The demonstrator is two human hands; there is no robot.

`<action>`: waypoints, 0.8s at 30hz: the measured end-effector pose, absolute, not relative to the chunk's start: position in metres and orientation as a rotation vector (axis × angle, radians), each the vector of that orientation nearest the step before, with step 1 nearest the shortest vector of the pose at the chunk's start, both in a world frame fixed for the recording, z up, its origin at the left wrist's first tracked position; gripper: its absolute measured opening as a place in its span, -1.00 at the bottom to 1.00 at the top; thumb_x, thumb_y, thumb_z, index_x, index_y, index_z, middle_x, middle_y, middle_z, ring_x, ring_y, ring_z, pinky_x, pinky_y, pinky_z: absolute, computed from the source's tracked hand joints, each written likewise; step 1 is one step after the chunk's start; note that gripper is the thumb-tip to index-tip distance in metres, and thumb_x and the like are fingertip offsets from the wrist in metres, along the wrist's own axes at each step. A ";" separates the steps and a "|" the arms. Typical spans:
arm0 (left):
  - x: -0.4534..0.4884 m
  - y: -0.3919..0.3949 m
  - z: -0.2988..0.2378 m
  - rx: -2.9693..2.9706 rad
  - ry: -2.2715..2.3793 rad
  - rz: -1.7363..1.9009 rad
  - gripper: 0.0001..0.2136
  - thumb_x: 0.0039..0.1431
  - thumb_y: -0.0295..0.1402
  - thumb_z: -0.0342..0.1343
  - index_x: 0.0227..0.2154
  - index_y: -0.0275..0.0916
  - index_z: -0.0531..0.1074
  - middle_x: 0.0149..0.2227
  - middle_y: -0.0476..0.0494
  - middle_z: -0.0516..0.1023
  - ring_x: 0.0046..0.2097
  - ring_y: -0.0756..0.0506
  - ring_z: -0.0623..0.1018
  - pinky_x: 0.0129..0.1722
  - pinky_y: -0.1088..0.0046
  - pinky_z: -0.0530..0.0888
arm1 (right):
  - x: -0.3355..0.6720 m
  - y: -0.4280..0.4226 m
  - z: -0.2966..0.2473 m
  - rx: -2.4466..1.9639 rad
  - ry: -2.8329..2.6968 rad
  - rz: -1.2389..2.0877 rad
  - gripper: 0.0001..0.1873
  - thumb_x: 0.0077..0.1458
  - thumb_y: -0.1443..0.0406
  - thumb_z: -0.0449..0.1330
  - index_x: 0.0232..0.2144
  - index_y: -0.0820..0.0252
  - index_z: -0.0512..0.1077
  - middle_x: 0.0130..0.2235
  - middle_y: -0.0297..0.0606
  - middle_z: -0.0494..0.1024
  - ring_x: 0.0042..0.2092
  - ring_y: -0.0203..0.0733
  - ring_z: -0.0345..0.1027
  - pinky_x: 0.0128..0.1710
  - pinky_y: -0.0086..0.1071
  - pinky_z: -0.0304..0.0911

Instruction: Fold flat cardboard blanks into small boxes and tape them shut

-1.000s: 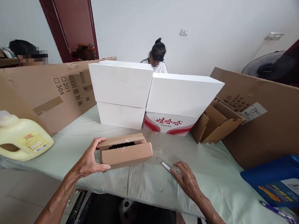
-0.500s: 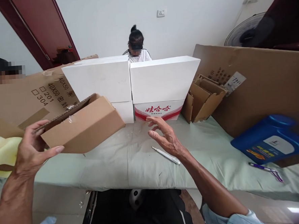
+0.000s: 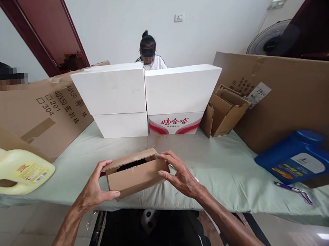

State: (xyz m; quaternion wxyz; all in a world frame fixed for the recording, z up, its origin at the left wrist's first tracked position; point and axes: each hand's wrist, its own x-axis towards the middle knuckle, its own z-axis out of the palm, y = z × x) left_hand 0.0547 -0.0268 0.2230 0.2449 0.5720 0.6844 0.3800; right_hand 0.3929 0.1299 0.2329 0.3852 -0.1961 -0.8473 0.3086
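Observation:
A small brown cardboard box (image 3: 140, 176) is between my two hands, just over the front part of the cloth-covered table (image 3: 220, 171). A dark gap shows along its top, where the flaps do not meet. My left hand (image 3: 94, 188) grips the left end, thumb on the near side and fingers at the far upper edge. At the right end, my right hand (image 3: 181, 174) is closed on the box, thumb on the front face and fingers over the top corner. The white pen-like tool seen earlier is mostly hidden behind my right hand.
White boxes (image 3: 109, 91) stand stacked at the back, beside a red-lettered carton (image 3: 175, 123). Folded cardboard (image 3: 226, 110) leans at right. A yellow jug (image 3: 30, 170) lies left; a blue bottle (image 3: 297, 157) and purple-handled tool (image 3: 293, 189) lie right. A person (image 3: 148, 51) sits behind.
My left hand has brought the cardboard box right and down toward the table's front, turning it so its top gap shows. My right hand has moved onto its right end.

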 end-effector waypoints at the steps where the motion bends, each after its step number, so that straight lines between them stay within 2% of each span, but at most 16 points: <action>1: 0.052 -0.027 0.223 1.557 1.845 1.027 -0.01 -0.05 0.04 0.54 0.41 -0.05 0.24 0.40 -0.41 0.40 0.33 -0.48 0.52 0.22 -0.05 0.58 | 0.392 0.129 0.232 -0.509 -2.166 0.755 -0.56 0.48 0.11 0.25 0.32 -0.01 0.41 0.13 -0.09 0.51 0.08 -0.04 0.46 0.09 -0.12 0.48; 3: 0.045 -0.028 0.226 1.550 1.779 1.006 0.01 0.01 0.15 0.49 0.46 -0.02 0.21 0.49 -0.40 0.31 0.38 -0.49 0.48 0.23 -0.01 0.59 | 0.391 0.130 0.232 -0.518 -2.184 0.700 -0.58 0.46 0.19 0.27 0.30 -0.01 0.39 0.14 -0.09 0.51 0.09 -0.02 0.44 0.09 -0.12 0.48; 4: 0.041 -0.027 0.230 1.546 1.747 1.000 -0.05 0.10 0.19 0.43 0.47 0.00 0.22 0.51 -0.37 0.28 0.40 -0.48 0.46 0.24 0.03 0.58 | 0.390 0.130 0.232 -0.517 -2.192 0.676 -0.59 0.45 0.22 0.28 0.27 -0.01 0.39 0.14 -0.10 0.52 0.09 -0.02 0.44 0.08 -0.12 0.47; 7: 0.036 -0.022 0.242 1.541 1.758 1.032 -0.35 0.37 0.22 0.14 0.37 -0.01 0.41 0.43 -0.28 0.43 0.36 -0.39 0.52 0.23 0.15 0.58 | 0.388 0.132 0.234 -0.513 -2.221 0.614 -0.63 0.43 0.26 0.29 0.21 -0.02 0.39 0.06 -0.16 0.54 0.03 -0.03 0.45 0.00 -0.16 0.47; 9: 0.036 -0.016 0.250 1.559 1.826 1.081 -0.45 0.42 0.21 0.06 0.16 -0.09 0.57 0.24 -0.25 0.60 0.23 -0.33 0.59 0.16 0.22 0.59 | 0.388 0.131 0.236 -0.511 -2.235 0.566 -0.67 0.43 0.26 0.29 0.17 -0.01 0.38 0.01 -0.18 0.54 -0.03 -0.05 0.45 -0.07 -0.18 0.46; 11: 0.038 -0.008 0.255 1.578 1.898 1.152 -0.48 0.44 0.20 0.03 -0.13 -0.17 0.61 -0.07 -0.20 0.67 0.01 -0.25 0.62 -0.02 0.32 0.59 | 0.389 0.128 0.238 -0.473 -2.251 0.515 -0.73 0.44 0.27 0.29 0.11 0.01 0.37 -0.01 -0.17 0.55 -0.06 -0.06 0.45 -0.12 -0.21 0.45; 12: 0.040 -0.005 0.257 1.581 1.938 1.185 -0.48 0.45 0.19 0.01 -0.28 -0.18 0.56 -0.25 -0.14 0.61 -0.14 -0.19 0.59 -0.15 0.37 0.55 | 0.389 0.125 0.239 -0.441 -2.261 0.481 -0.77 0.45 0.29 0.28 0.08 0.02 0.37 -0.01 -0.17 0.56 -0.07 -0.07 0.45 -0.14 -0.22 0.44; 14: 0.044 0.002 0.259 1.579 2.024 1.231 -0.46 0.46 0.16 -0.04 -0.48 -0.16 0.34 -0.48 -0.02 0.36 -0.37 -0.09 0.38 -0.37 0.42 0.39 | 0.391 0.118 0.242 -0.375 -2.278 0.372 -0.85 0.47 0.32 0.25 0.01 0.03 0.36 -0.04 -0.17 0.59 -0.11 -0.09 0.46 -0.18 -0.23 0.41; 16: 0.047 0.008 0.261 1.587 2.081 1.236 -0.48 0.47 0.12 -0.07 -0.52 -0.13 0.19 -0.52 0.04 0.18 -0.43 -0.05 0.22 -0.43 0.42 0.25 | 0.394 0.110 0.244 -0.349 -2.292 0.242 -0.89 0.49 0.35 0.23 -0.07 0.03 0.37 -0.10 -0.20 0.61 -0.19 -0.12 0.44 -0.24 -0.24 0.37; 20: 0.054 0.016 0.263 1.628 2.085 1.215 -0.52 0.47 0.06 -0.09 -0.51 -0.12 0.15 -0.51 0.06 0.13 -0.42 -0.04 0.19 -0.42 0.40 0.22 | 0.397 0.103 0.245 -0.346 -2.308 0.157 -0.86 0.49 0.38 0.22 -0.11 0.03 0.35 -0.18 -0.24 0.63 -0.26 -0.14 0.40 -0.27 -0.24 0.33; 22: 0.057 0.018 0.263 1.637 2.081 1.204 -0.53 0.48 0.06 -0.11 -0.50 -0.12 0.20 -0.52 0.06 0.16 -0.43 -0.05 0.21 -0.41 0.40 0.24 | 0.396 0.105 0.244 -0.350 -2.294 0.201 -0.86 0.48 0.38 0.23 -0.09 0.03 0.34 -0.17 -0.24 0.63 -0.24 -0.14 0.42 -0.25 -0.25 0.35; 24: 0.059 0.017 0.262 1.642 2.091 1.224 -0.56 0.48 0.04 -0.08 -0.41 -0.14 0.37 -0.49 0.04 0.32 -0.41 -0.07 0.32 -0.38 0.40 0.33 | 0.393 0.110 0.243 -0.358 -2.273 0.260 -0.86 0.49 0.37 0.22 -0.08 0.03 0.33 -0.17 -0.24 0.61 -0.23 -0.14 0.43 -0.25 -0.25 0.35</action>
